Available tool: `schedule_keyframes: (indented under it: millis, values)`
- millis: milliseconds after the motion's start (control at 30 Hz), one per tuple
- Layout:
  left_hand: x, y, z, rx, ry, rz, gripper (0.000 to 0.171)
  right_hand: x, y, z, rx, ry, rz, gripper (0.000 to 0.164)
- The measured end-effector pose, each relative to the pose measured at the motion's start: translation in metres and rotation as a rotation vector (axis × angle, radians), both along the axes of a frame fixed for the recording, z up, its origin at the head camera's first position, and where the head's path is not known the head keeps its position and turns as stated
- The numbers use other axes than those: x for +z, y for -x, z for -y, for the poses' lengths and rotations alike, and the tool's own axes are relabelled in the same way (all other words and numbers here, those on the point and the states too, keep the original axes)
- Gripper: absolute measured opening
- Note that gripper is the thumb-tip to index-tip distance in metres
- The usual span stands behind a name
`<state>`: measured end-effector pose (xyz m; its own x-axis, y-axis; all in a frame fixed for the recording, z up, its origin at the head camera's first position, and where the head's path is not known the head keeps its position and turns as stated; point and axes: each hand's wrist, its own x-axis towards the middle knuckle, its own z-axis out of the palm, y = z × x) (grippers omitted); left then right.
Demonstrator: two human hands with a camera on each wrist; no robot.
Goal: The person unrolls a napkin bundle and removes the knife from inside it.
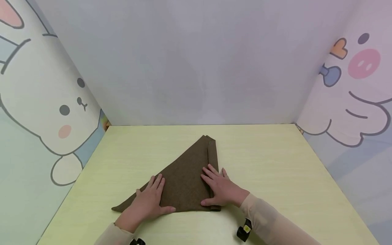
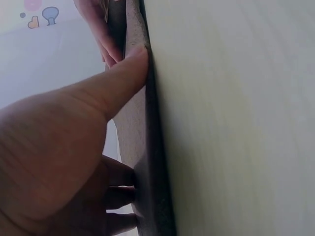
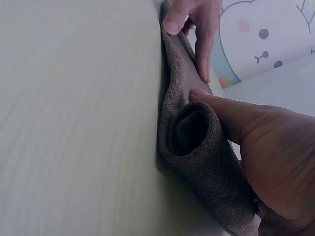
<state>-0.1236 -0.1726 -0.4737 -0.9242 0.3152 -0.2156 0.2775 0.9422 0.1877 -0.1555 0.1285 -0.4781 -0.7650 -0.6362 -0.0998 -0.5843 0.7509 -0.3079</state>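
Observation:
A brown cloth, folded to a roughly triangular shape, lies on the table with its long point to the left. Its right edge is turned into a roll; the right wrist view shows the coiled end. My left hand rests on the left part of the cloth, fingers pointing away and thumb along the near edge. Across the roll lies my right hand, its fingers spread over the cloth to the left and its thumb near the front edge. The palm side of the right hand is hidden.
The pale wood-patterned table extends around the cloth. A plain light wall stands at its back edge. Side panels with cartoon animals flank it, a white one at left and a pink-nosed one at right.

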Motion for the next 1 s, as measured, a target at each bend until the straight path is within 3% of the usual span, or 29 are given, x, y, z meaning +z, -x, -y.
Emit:
schedule_keyframes:
  millis: [200,500,1000]
  values:
    - [-0.001,0.000,0.000,0.026,0.021,-0.013,0.102,0.001,-0.001,-0.004,-0.007,0.021,0.011,0.097]
    - [-0.002,-0.003,0.002,0.004,0.020,-0.046,0.107,0.000,-0.003,-0.009,-0.016,0.038,0.016,0.096]
    - [-0.004,-0.003,0.010,0.025,0.009,-0.038,0.109,0.001,-0.003,-0.014,-0.027,0.048,0.002,0.095]
